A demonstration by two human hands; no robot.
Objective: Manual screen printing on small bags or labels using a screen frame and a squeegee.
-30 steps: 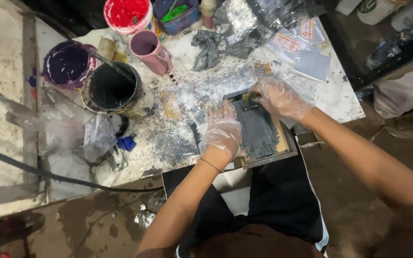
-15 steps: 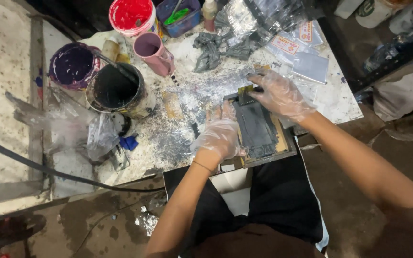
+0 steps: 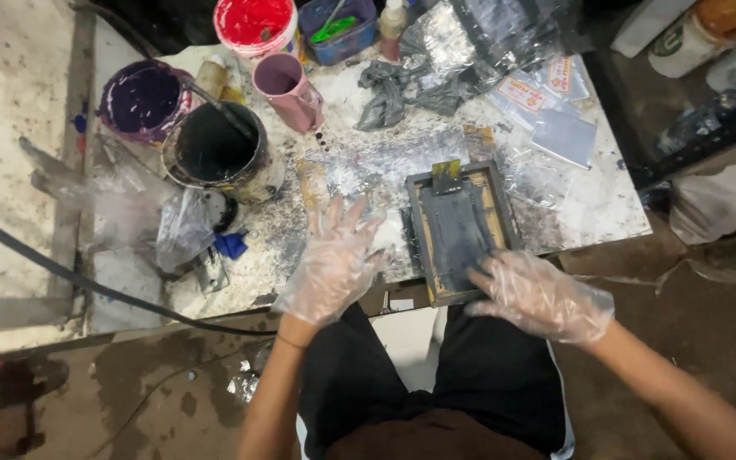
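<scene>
A small wooden-framed printing screen (image 3: pixel 460 228) smeared with dark grey ink lies on the stained worktable (image 3: pixel 606 204) near its front edge. My left hand (image 3: pixel 334 260), in a clear plastic glove, hovers flat with fingers spread over the table just left of the frame. My right hand (image 3: pixel 543 294), also gloved, has its fingers spread at the frame's lower right corner, fingertips touching or just above it. Neither hand holds anything.
A black paint bucket (image 3: pixel 215 153), a purple one (image 3: pixel 142 98) and a red one (image 3: pixel 253 21) stand at the back left beside a pink cup (image 3: pixel 287 85). Crumpled plastic (image 3: pixel 470 43), grey rags (image 3: pixel 389 89) and small packets (image 3: pixel 543 102) lie behind. A black hose (image 3: pixel 61 273) crosses left.
Both hands came off the frame and drew back toward me. The left moved left of the frame and spread open; the right dropped from the frame's top to its lower right corner.
</scene>
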